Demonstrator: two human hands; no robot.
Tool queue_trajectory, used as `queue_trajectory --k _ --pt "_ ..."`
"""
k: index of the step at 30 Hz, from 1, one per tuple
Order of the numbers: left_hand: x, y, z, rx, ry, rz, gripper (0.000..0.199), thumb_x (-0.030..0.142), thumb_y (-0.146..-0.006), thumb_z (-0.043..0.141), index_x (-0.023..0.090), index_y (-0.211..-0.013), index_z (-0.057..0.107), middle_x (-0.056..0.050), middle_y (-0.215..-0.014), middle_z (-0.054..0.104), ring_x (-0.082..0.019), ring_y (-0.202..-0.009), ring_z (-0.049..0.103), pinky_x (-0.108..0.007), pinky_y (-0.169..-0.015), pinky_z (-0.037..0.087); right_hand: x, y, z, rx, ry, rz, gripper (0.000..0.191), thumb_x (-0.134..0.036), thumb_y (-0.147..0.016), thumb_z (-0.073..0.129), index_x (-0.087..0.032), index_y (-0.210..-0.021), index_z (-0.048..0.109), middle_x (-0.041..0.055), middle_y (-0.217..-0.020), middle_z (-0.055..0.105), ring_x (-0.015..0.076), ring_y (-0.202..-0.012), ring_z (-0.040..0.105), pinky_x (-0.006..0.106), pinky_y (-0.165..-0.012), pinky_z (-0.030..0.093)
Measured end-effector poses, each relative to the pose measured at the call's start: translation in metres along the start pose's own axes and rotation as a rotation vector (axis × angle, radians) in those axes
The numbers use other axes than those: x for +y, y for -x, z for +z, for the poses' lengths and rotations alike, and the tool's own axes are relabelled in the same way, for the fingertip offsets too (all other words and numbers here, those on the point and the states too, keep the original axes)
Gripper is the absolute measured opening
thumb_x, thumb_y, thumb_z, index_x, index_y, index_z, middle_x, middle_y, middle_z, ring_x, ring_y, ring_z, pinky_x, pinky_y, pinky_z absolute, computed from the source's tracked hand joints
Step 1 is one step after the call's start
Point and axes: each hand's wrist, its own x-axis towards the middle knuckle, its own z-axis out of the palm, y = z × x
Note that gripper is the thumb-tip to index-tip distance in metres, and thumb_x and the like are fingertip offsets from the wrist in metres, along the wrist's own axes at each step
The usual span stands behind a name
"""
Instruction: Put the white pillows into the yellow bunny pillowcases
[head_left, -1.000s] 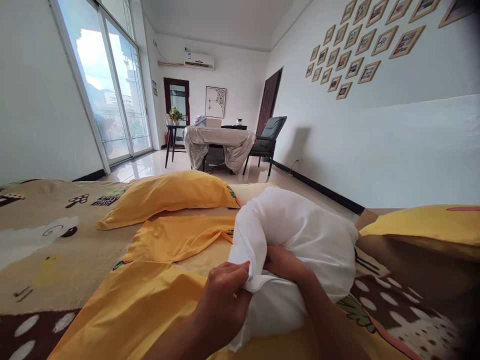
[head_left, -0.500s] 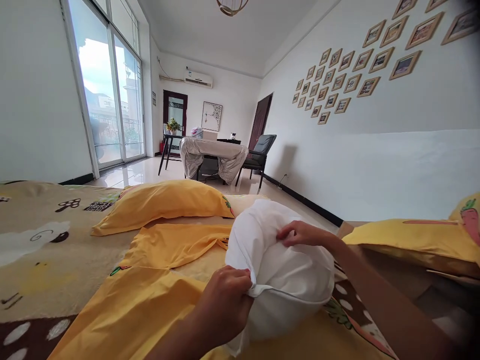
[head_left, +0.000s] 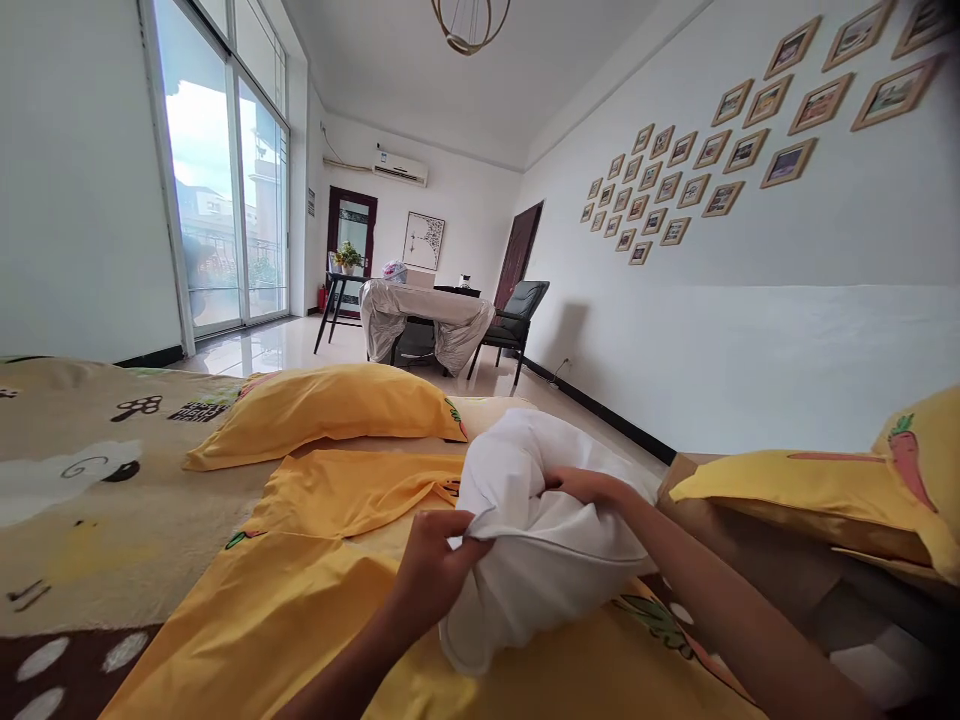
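Observation:
A plump white pillow lies folded or bunched on the yellow cloth, right of the middle. My left hand pinches the pillow's piped edge at its left side, fingers closed. Higher up, my right hand presses into a fold of the white fabric; its fingertips are hidden in the crease, so whether they grip is unclear. Behind the pillow's left side lies a yellow pillow with a carrot print at its end.
A patterned beige blanket spreads on the left. At the right are yellow cushions above a brown surface. Farther back stand a covered table, a black chair and a plant.
My left hand has moved up and left with the pillow's edge. My right hand has shifted slightly left and down, deeper into the fold. The view has tilted slightly.

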Motion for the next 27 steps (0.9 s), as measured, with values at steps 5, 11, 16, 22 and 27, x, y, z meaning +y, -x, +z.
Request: queue_trajectory --k 5,11,16,22,27 --pt "-0.023 -0.019 -0.016 0.139 0.149 -0.097 0.038 0.040 -0.069 0.058 0.018 -0.049 0.034 0.005 -0.054 0.020 -0.008 -0.054 0.020 -0.024 -0.050 0.015 -0.034 0.026 -0.050 -0.026 0.049 -0.038 0.035 -0.034 -0.085 0.049 -0.019 -0.106 0.071 0.0088 -0.110 0.070 0.0267 -0.101 0.063 0.039 -0.093 0.047" --pt "-0.026 -0.025 -0.025 0.164 0.254 -0.147 0.036 0.047 -0.070 0.060 0.016 -0.056 0.048 0.004 -0.056 0.030 -0.009 -0.055 0.027 -0.023 -0.051 0.022 -0.134 0.064 -0.024 0.124 -0.107 -0.354 0.073 -0.043 -0.082 0.060 -0.025 -0.146 0.030 0.0067 -0.149 0.035 0.0262 -0.135 0.035 0.044 -0.111 0.031" --pt "-0.021 -0.022 -0.027 0.188 0.032 -0.027 0.037 0.047 -0.076 0.053 0.016 -0.057 0.048 0.005 -0.055 0.031 -0.010 -0.056 0.029 -0.023 -0.051 0.023 -0.159 0.037 0.024 0.312 -0.343 -0.401 0.062 -0.034 -0.089 0.051 -0.028 -0.145 0.028 0.0064 -0.147 0.038 0.0239 -0.134 0.037 0.046 -0.110 0.030" --pt "-0.012 -0.014 -0.030 0.290 -0.492 0.150 0.027 0.025 -0.081 0.050 0.017 -0.055 0.048 0.003 -0.057 0.049 -0.013 -0.062 0.043 -0.025 -0.064 0.034 -0.149 -0.011 0.033 0.166 -0.372 -0.563 0.040 -0.045 -0.088 0.050 -0.024 -0.122 0.057 0.0079 -0.126 0.058 0.0256 -0.122 0.046 0.044 -0.104 0.033" --pt "-0.011 -0.016 -0.036 0.352 -0.494 0.239 0.022 0.030 -0.085 0.053 0.019 -0.066 0.057 -0.005 -0.095 0.064 -0.019 -0.092 0.056 -0.032 -0.080 0.043 -0.144 -0.022 0.042 0.367 -0.402 -0.458 0.035 -0.048 -0.086 0.049 -0.019 -0.066 0.052 -0.0001 -0.069 0.054 0.0154 -0.072 0.048 0.029 -0.071 0.042"
